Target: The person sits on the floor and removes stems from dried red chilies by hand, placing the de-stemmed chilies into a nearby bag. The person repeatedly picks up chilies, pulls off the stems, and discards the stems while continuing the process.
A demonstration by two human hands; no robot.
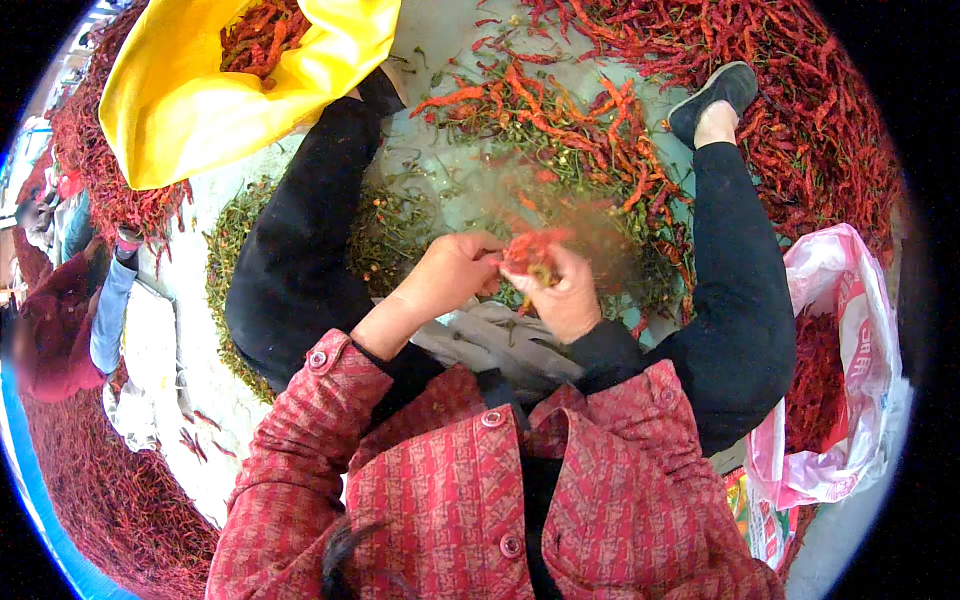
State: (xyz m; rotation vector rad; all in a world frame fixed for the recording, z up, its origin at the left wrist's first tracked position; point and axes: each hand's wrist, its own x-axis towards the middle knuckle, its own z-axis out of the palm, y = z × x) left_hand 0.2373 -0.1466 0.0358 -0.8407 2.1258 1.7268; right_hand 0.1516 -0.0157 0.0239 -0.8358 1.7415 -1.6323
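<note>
Both hands meet low over the lap, between the outstretched legs. My right hand (559, 292) is closed around a bunch of red dried chili peppers (536, 247), blurred by motion, with a yellowish stem end showing below them. The fingers of my left hand (457, 270) are pinched together at the left side of this bunch; whether they grip a pepper or stem is hidden. Beyond the hands, loose orange-red chili peppers (555, 124) lie on a pale floor sheet, mixed with green stems. A heap of green stems (390, 232) lies by the left leg.
A yellow sack (187, 127) holding chilies stands at upper left. A large chili heap (817, 127) rises beyond the right foot. At right, a pink-white plastic sack (870, 322) holds dark red chilies. Another person (56, 322) sits at far left beside more chili heaps.
</note>
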